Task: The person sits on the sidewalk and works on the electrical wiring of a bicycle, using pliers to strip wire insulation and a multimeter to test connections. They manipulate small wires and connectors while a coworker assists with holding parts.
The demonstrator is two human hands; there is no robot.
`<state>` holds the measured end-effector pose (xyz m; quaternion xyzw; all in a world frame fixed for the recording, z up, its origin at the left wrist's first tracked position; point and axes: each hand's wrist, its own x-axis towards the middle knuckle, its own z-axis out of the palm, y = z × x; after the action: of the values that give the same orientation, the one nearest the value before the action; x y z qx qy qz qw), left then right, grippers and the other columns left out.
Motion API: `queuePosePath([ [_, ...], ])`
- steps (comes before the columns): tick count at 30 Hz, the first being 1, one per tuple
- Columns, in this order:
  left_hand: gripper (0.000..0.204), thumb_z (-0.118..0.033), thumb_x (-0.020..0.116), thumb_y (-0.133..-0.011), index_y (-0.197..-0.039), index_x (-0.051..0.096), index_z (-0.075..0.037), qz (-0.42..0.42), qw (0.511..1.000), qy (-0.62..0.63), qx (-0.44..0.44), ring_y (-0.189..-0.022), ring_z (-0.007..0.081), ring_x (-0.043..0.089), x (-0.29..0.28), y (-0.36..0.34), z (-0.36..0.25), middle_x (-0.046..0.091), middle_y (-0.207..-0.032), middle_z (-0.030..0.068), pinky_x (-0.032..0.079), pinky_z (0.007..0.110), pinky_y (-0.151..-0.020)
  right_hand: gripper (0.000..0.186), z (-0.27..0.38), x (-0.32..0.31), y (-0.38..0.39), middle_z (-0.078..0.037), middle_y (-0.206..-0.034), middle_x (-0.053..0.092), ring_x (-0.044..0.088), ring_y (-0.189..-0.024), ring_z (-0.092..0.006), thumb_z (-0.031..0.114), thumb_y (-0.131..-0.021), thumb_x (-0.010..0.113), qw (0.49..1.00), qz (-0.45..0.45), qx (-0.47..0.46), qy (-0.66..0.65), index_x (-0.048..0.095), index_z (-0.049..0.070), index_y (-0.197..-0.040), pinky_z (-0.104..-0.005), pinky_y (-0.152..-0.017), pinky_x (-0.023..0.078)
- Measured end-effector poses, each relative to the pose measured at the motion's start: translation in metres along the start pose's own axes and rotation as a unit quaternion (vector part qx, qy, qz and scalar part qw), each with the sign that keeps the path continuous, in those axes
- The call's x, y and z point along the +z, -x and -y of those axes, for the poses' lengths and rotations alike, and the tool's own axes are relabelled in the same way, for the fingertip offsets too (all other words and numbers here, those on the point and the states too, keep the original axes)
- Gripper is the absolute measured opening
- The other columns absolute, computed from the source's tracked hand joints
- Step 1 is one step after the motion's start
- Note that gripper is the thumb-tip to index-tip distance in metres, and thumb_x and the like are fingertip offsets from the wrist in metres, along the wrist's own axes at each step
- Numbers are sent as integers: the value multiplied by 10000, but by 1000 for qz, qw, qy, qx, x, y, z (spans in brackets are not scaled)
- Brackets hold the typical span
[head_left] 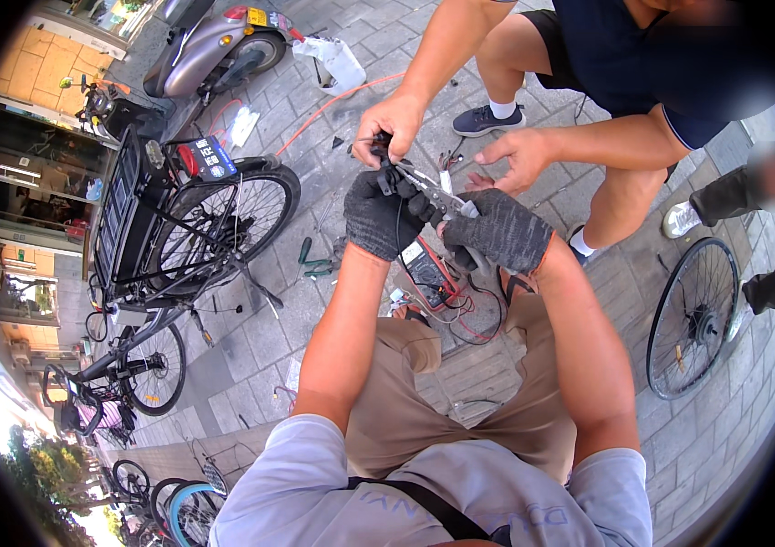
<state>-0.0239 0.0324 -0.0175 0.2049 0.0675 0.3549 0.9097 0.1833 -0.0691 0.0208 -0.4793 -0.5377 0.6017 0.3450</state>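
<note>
My left hand (376, 217), in a dark grey knit glove, is closed around a small black part (389, 179) with a thin black cable hanging from it. My right hand (502, 230), gloved alike, grips a silver metal hand tool (437, 193) that looks like pliers. The tool's far end reaches the black part above my left hand. A co-worker's hand (391, 126) pinches the same black part from the far side. That person's other hand (517, 160) is held half curled beside my right glove, next to loose wire ends (450, 160).
A red-framed multimeter (430, 276) with tangled leads lies on the paving between my feet. Green-handled pliers (306, 252) lie to its left. An electric bicycle (178, 219) stands at left, a scooter (214, 56) behind it. A loose wheel (694, 319) is at right, near another person's legs.
</note>
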Motion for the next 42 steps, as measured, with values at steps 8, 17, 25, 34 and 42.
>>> queuePosePath([
  [8, 342, -335, 628, -983, -1193, 623, -65, -60, 996, -68, 16, -918, 269, 678, 4, 5, -2, 703, -1005, 89, 542, 439, -800, 352, 2, 14, 6, -187, -1041, 689, 654, -1005, -283, 259, -870, 715, 962, -147, -62, 220, 667, 0, -1103, -409, -1005, 479],
  [17, 324, -356, 665, -975, -1157, 659, -88, -111, 978, -158, 78, -892, 229, 667, 19, 4, 1, 678, -976, 51, 527, 374, -773, 464, 1, 16, 21, -256, -1255, 640, 582, -1257, -384, 218, -883, 710, 961, -170, -50, 214, 602, -8, -1275, -436, -1037, 472],
  [25, 350, -301, 692, -959, -1169, 712, -22, -254, 913, -268, 172, -810, 217, 674, 40, 6, 11, 688, -931, 59, 532, 375, -734, 465, -15, 19, 19, -274, -1105, 665, 640, -1072, -447, 250, -850, 714, 924, -221, -155, 270, 595, 9, -1229, -482, -925, 515],
  [34, 326, -196, 727, -947, -1174, 707, 38, -276, 883, -325, 196, -784, 181, 682, 25, 6, 8, 716, -950, 82, 553, 335, -707, 485, -12, 15, 19, -294, -1151, 652, 613, -1142, -457, 265, -847, 716, 931, -200, -123, 280, 595, 0, -1235, -493, -981, 493],
  [42, 291, -191, 731, -940, -1123, 717, 35, -274, 881, -330, 199, -794, 205, 699, 22, 10, 8, 722, -949, 96, 569, 350, -666, 441, -6, 18, 19, -285, -1114, 664, 628, -1089, -459, 283, -846, 709, 937, -200, -95, 271, 619, 10, -1180, -510, -938, 505],
])
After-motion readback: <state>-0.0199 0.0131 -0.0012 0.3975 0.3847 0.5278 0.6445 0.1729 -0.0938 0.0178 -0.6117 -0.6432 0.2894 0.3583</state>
